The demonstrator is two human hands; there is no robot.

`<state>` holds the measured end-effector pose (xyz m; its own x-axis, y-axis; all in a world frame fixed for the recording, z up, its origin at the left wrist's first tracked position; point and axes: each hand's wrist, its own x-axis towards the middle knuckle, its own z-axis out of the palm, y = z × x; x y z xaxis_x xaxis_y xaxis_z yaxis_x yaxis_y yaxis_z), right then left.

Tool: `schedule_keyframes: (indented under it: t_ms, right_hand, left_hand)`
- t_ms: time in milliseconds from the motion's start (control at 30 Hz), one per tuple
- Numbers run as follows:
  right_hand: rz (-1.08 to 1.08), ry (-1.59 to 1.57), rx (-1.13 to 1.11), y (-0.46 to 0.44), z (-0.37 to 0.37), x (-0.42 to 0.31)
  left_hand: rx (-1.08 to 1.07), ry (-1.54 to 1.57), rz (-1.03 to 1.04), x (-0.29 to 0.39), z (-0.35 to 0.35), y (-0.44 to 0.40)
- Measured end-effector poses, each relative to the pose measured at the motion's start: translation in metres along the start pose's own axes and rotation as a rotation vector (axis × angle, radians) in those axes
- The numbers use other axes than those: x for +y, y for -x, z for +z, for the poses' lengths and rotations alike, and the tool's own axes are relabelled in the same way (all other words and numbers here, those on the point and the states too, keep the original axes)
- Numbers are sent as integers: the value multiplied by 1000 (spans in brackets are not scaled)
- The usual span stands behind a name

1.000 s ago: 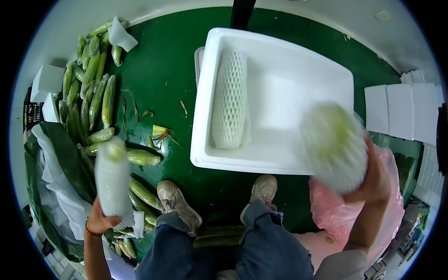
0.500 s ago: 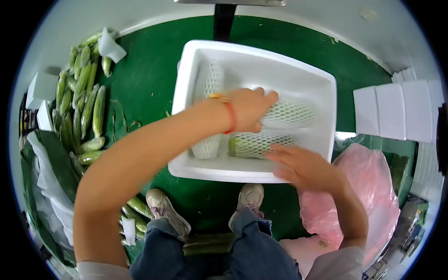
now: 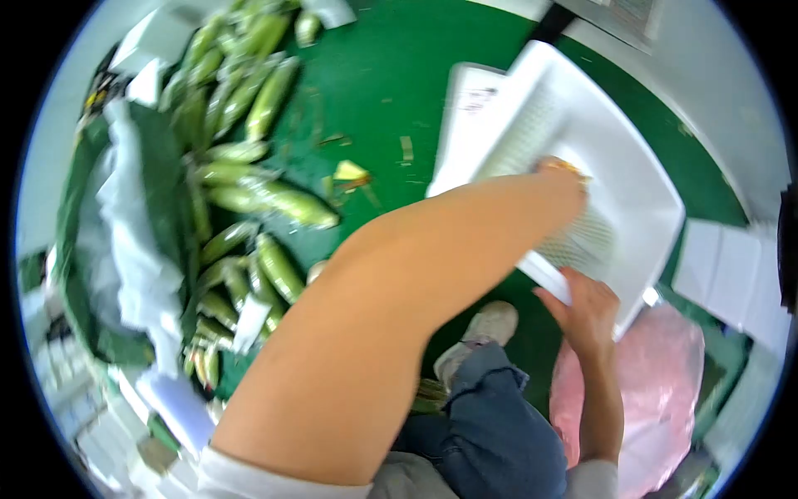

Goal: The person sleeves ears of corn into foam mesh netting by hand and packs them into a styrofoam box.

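A white foam box point(image 3: 652, 170) stands tilted across the view on the right. Inside it lie pale green vegetables in white foam netting point(image 3: 588, 241), and another netted piece point(image 3: 528, 133) rests along its left wall. My left hand point(image 3: 567, 173) is down inside the box beside the netted pieces; its fingers are hidden behind my wrist, which wears a band. At the near rim, my right hand point(image 3: 592, 312) grips the box edge, thumb on the outer side. Under the box's left side a white panel with dark writing point(image 3: 467, 112) sticks out.
Plastic-wrapped long green vegetables point(image 3: 270, 100) are heaped on the green floor point(image 3: 374, 91) at left. A green sack with a white liner point(image 3: 125, 241) stands beyond them. Right of my leg sits a pink plastic bag point(image 3: 657, 382); white foam blocks point(image 3: 723, 266) stand behind it.
The view has swung left, so the box now appears farther right and turned. My right hand has come from over the netted pieces to the near rim. My left hand stays in the box.
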<state>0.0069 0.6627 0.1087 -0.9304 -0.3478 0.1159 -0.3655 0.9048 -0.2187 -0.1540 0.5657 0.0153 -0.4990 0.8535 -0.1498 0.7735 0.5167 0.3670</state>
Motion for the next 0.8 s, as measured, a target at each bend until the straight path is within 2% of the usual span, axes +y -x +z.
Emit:
schedule_keyframes:
  t_ms: [33, 100, 133, 233, 333, 433, 467, 500, 533, 600, 633, 667, 700, 800]
  right_hand:
    - [-21, 8, 26, -1, 2, -1]
    - [21, -15, -4, -4, -1, -5]
    - [39, -35, -23, -2, 1, -8]
    - [-1, 36, 20, -3, 4, -6]
    - [3, 111, 8, -2, 3, -8]
    - [-7, 43, 0, -4, 0, 4]
    - [-2, 40, 11, -4, 0, 5]
    - [-4, 31, 15, -8, -3, 6]
    - [-19, 18, 21, -12, -3, 7]
    - [-8, 50, -6, -10, -4, 12]
    - [-11, 76, -31, -10, -4, 11]
    - [15, 95, -104, -14, -6, 11]
    - [10, 139, -44, -17, 1, 16]
    - [-52, 105, -24, -31, 14, 38]
  left_hand:
    - [-14, -142, 47, -1, 15, -2]
    - [-126, -146, 19, -4, 8, -12]
    - [-239, -12, -50, -6, -4, -11]
    - [-347, -90, 78, -8, -40, 3]
    - [-183, -230, 175, -8, -33, 5]
    - [331, 106, 405, -16, -77, 54]
    - [360, 286, 375, -25, -107, 83]
    - [500, 344, 329, -40, -134, 124]
    - [690, 269, 197, -61, -149, 162]
    - [847, 1, -140, -99, -170, 248]
    - [978, 202, -428, -106, -161, 293]
    - [1029, 257, -604, -112, -152, 342]
    - [1101, 318, -690, -120, -133, 389]
    - [1039, 211, -1132, -85, -64, 495]
